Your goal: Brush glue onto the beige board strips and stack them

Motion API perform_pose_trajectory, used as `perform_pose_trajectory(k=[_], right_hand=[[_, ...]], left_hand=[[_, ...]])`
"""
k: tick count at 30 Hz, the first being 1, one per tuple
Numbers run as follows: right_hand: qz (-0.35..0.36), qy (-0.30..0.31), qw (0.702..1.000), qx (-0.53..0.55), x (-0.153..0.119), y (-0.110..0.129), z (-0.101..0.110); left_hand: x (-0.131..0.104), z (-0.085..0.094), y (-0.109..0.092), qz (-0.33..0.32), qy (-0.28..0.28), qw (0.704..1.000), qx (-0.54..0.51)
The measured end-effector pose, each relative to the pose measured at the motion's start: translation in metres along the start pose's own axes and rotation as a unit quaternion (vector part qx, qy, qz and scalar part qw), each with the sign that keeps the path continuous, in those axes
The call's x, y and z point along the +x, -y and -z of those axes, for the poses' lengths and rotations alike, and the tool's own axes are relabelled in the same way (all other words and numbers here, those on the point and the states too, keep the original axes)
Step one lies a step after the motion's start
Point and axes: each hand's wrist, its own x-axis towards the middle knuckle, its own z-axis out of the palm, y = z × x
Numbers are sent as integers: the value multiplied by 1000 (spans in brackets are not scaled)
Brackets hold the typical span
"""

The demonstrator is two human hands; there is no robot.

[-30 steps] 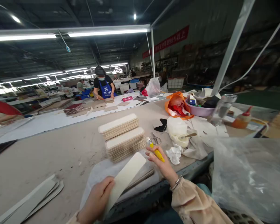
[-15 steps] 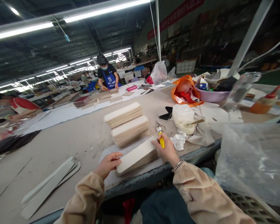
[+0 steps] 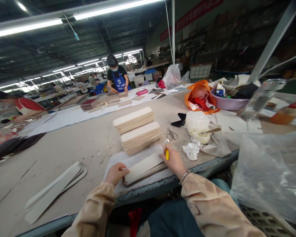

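Note:
A low stack of long pale strips with rounded corners (image 3: 144, 166) lies on a white sheet near the table's front edge. My left hand (image 3: 116, 172) pinches the left end of the top strip between thumb and fingers. My right hand (image 3: 172, 158) is closed round a yellow-handled tool (image 3: 167, 154) and touches the strips' right end; the tool's tip looks whitish. Just behind stand two taller stacks of similar cream pieces, a nearer one (image 3: 141, 140) and a farther one (image 3: 134, 121). Scissors (image 3: 173, 134) lie behind my right hand.
Crumpled white paper (image 3: 191, 149), an open white container (image 3: 198, 126), an orange bag (image 3: 201, 97) and a purple basin (image 3: 230, 100) are on the right. Loose long strips (image 3: 55, 191) lie at left. A person in a blue apron (image 3: 118, 80) works across the table; another is at far left.
The view has shifted slightly, moving the scene a little to the right. The strip between my hands now lies lower, flatter on the stack. The yellow tool remains in my right hand.

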Motion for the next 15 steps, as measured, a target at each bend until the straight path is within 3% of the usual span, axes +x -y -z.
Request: perform_pose_trajectory(k=[8, 15], right_hand=[[-7, 31, 998, -62, -2, -2, -3], [-17, 19, 996, -82, -2, -4, -1]], left_hand=[[-1, -2, 1, -22, -11, 997, 73], [-3, 0, -5, -42, -10, 992, 119]])
